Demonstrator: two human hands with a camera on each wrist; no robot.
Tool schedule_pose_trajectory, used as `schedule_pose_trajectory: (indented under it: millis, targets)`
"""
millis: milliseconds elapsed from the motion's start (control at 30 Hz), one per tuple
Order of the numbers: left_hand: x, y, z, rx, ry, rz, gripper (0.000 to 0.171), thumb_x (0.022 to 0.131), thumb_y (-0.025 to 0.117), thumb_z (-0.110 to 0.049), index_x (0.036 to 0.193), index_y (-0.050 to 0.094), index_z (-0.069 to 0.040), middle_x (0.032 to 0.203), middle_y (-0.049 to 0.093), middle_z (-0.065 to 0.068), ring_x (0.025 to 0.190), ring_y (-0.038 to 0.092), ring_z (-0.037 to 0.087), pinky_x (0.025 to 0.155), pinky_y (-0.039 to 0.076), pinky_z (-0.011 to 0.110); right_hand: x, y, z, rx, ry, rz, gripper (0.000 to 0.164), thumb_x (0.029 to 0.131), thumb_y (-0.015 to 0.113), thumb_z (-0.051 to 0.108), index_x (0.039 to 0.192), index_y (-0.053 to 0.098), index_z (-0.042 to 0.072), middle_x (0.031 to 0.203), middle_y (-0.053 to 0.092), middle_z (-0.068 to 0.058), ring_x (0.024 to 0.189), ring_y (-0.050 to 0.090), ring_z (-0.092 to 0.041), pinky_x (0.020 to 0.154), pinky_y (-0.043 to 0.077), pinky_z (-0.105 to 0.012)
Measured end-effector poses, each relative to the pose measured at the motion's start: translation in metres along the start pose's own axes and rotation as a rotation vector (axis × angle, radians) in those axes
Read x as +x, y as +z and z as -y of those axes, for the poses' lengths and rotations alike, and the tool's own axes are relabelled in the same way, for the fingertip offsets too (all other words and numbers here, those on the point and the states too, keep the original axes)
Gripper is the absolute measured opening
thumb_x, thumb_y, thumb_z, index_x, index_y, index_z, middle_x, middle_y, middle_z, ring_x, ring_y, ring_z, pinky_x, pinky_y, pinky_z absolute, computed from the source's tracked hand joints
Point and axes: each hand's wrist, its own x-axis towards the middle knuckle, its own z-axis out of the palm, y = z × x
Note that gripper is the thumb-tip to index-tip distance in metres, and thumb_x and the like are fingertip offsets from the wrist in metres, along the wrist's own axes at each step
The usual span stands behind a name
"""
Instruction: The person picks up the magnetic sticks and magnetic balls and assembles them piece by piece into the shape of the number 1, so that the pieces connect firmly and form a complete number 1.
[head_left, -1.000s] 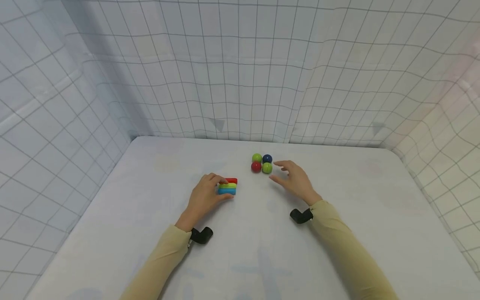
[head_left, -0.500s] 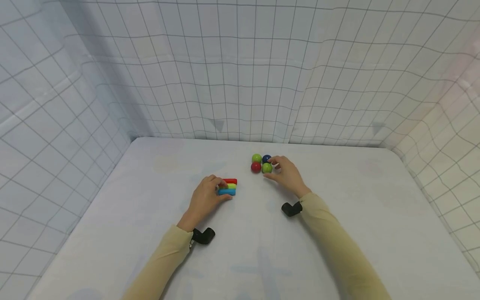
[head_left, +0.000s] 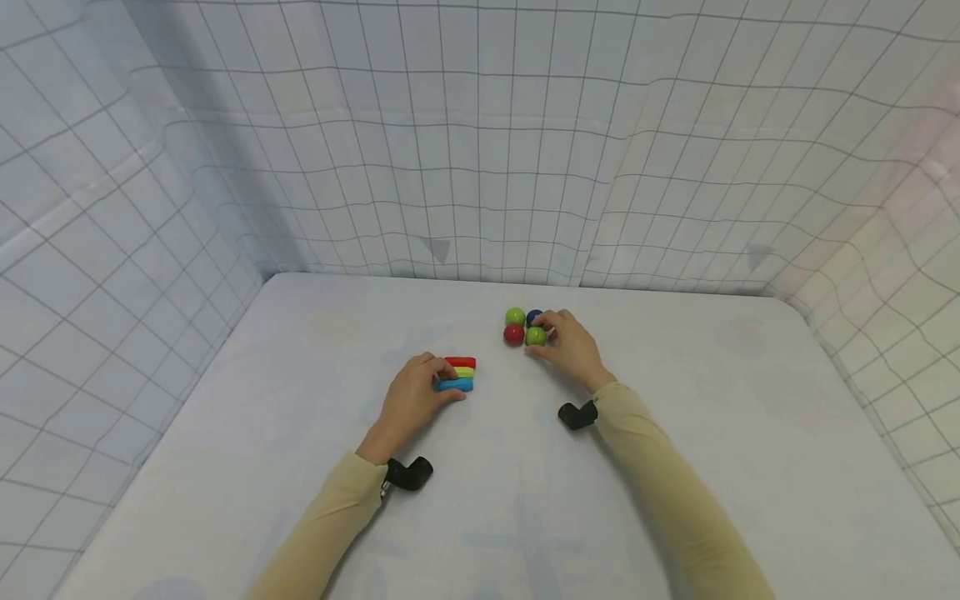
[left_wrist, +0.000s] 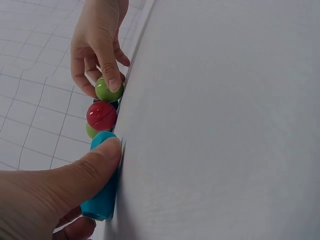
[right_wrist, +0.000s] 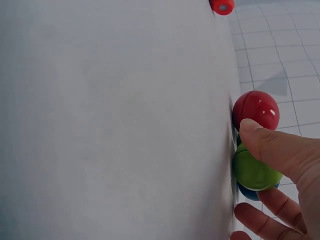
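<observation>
My left hand (head_left: 411, 392) pinches a short blue cylinder (head_left: 456, 384), its thumb lying along the near side in the left wrist view. Side by side behind that piece lie a yellow-green cylinder (head_left: 465, 372) and a red cylinder (head_left: 461, 362), both partly covered by fingers. At the ball cluster, my right hand (head_left: 573, 348) pinches the front green ball (head_left: 536, 336) between thumb and finger. Beside this ball sits a glossy red ball (head_left: 513, 334). A second green ball (head_left: 515, 316) and a dark blue ball (head_left: 533, 317) stand behind, the blue one partly hidden by my fingers.
The white tabletop (head_left: 495, 500) extends around both hands. White cloth with a dark grid (head_left: 465, 167) hangs along the back and both sides. Black wrist-worn pieces (head_left: 577, 416) sit below each hand.
My right hand has moved left to the front green ball and closed its thumb and finger on it. My left hand has barely shifted at the cylinders; the blue one now lies slightly tilted.
</observation>
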Motion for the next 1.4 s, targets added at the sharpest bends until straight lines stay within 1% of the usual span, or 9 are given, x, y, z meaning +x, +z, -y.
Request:
schedule_pose_trajectory:
  millis: [233, 367, 500, 667, 800, 933, 1100, 1233, 1400]
  targets:
    - [-0.001, 0.002, -0.001, 0.010, 0.018, -0.014, 0.027, 0.070, 0.085, -0.023, 0.085, 0.069, -0.007, 0.080, 0.056, -0.001, 0.073, 0.050, 0.015, 0.064, 0.044, 0.029, -0.001, 0.000, -0.003, 0.005, -0.007, 0.002, 0.039, 0.075, 0.083, 0.024, 0.105, 0.062, 0.011, 0.098, 0.056, -0.007, 0.086, 0.056, -0.023, 0.074, 0.046, -0.038]
    - [-0.001, 0.003, -0.002, 0.017, 0.039, -0.027, 0.028, 0.069, 0.086, -0.022, 0.085, 0.069, -0.007, 0.080, 0.057, -0.001, 0.072, 0.050, 0.014, 0.064, 0.044, 0.029, -0.004, -0.001, -0.005, 0.018, -0.015, -0.007, 0.039, 0.073, 0.084, 0.023, 0.103, 0.062, 0.009, 0.095, 0.057, -0.008, 0.086, 0.056, -0.023, 0.076, 0.046, -0.038]
    - [-0.002, 0.004, -0.002, 0.020, 0.050, -0.027, 0.028, 0.068, 0.086, -0.022, 0.085, 0.070, -0.006, 0.077, 0.054, -0.002, 0.070, 0.049, 0.013, 0.062, 0.043, 0.029, -0.007, -0.002, -0.005, 0.045, -0.005, -0.013, 0.039, 0.073, 0.084, 0.021, 0.102, 0.061, 0.007, 0.094, 0.059, -0.008, 0.086, 0.056, -0.023, 0.078, 0.046, -0.037]
    - [-0.003, 0.005, -0.003, 0.026, 0.030, -0.027, 0.030, 0.068, 0.086, -0.024, 0.087, 0.073, -0.006, 0.071, 0.048, -0.003, 0.065, 0.045, 0.012, 0.058, 0.040, 0.028, -0.012, -0.002, -0.007, 0.081, 0.010, -0.026, 0.039, 0.072, 0.084, 0.016, 0.101, 0.061, 0.005, 0.093, 0.061, -0.009, 0.086, 0.057, -0.024, 0.079, 0.046, -0.038]
    - [-0.003, 0.005, -0.005, 0.034, 0.015, -0.013, 0.033, 0.069, 0.085, -0.026, 0.092, 0.075, -0.005, 0.070, 0.045, -0.004, 0.062, 0.041, 0.011, 0.056, 0.036, 0.026, -0.018, -0.003, -0.008, 0.111, 0.038, -0.041, 0.038, 0.073, 0.083, 0.013, 0.101, 0.060, 0.003, 0.093, 0.064, -0.010, 0.087, 0.059, -0.025, 0.079, 0.046, -0.039]
    - [-0.004, 0.006, -0.006, 0.028, 0.016, -0.014, 0.034, 0.070, 0.085, -0.027, 0.094, 0.076, -0.004, 0.069, 0.045, -0.004, 0.061, 0.040, 0.012, 0.054, 0.034, 0.026, -0.026, -0.004, -0.008, 0.149, 0.069, -0.056, 0.038, 0.075, 0.082, 0.015, 0.103, 0.061, 0.002, 0.094, 0.065, -0.011, 0.089, 0.060, -0.025, 0.081, 0.046, -0.040]
    - [-0.004, 0.009, -0.005, 0.020, 0.024, -0.037, 0.032, 0.070, 0.085, -0.027, 0.091, 0.076, -0.005, 0.067, 0.044, -0.004, 0.060, 0.040, 0.011, 0.054, 0.034, 0.026, -0.033, -0.002, -0.010, 0.165, 0.062, -0.071, 0.039, 0.076, 0.081, 0.015, 0.106, 0.062, 0.001, 0.094, 0.066, -0.013, 0.088, 0.061, -0.026, 0.080, 0.047, -0.041]
    - [-0.004, 0.015, -0.007, 0.020, 0.055, -0.060, 0.030, 0.071, 0.085, -0.026, 0.090, 0.076, -0.005, 0.067, 0.044, -0.003, 0.060, 0.039, 0.011, 0.053, 0.034, 0.026, -0.035, 0.001, -0.014, 0.171, 0.049, -0.095, 0.037, 0.077, 0.080, 0.015, 0.107, 0.063, 0.001, 0.094, 0.067, -0.013, 0.086, 0.061, -0.025, 0.076, 0.048, -0.038]
    - [-0.004, 0.023, -0.011, 0.014, 0.117, -0.112, 0.030, 0.074, 0.083, -0.026, 0.091, 0.075, -0.003, 0.068, 0.046, -0.003, 0.060, 0.039, 0.010, 0.053, 0.034, 0.025, -0.036, 0.006, -0.019, 0.222, 0.045, -0.126, 0.036, 0.079, 0.079, 0.016, 0.109, 0.064, 0.002, 0.095, 0.067, -0.011, 0.083, 0.060, -0.023, 0.074, 0.048, -0.034]
